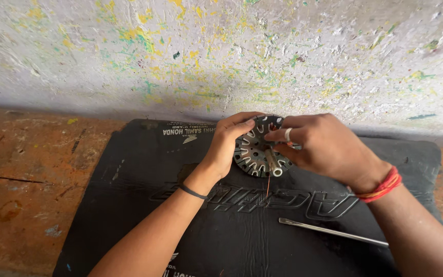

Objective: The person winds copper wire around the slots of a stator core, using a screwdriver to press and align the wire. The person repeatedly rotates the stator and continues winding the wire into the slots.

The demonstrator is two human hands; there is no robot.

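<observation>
Metal slotted disc (255, 152) between both hands' fingers (278, 136)

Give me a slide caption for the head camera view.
Both hands, left and right, grip a slotted round metal core over a black mat.

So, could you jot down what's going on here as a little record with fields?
Setting: black rubber mat on a worn reddish floor, below a paint-flecked white wall
Left hand: grips the left edge of a round slotted metal disc
Right hand: fingers on top of the disc, ring on one finger
Wire: thin copper strand hanging from the disc
Nearby: long thin metal rod lying on the mat
</observation>
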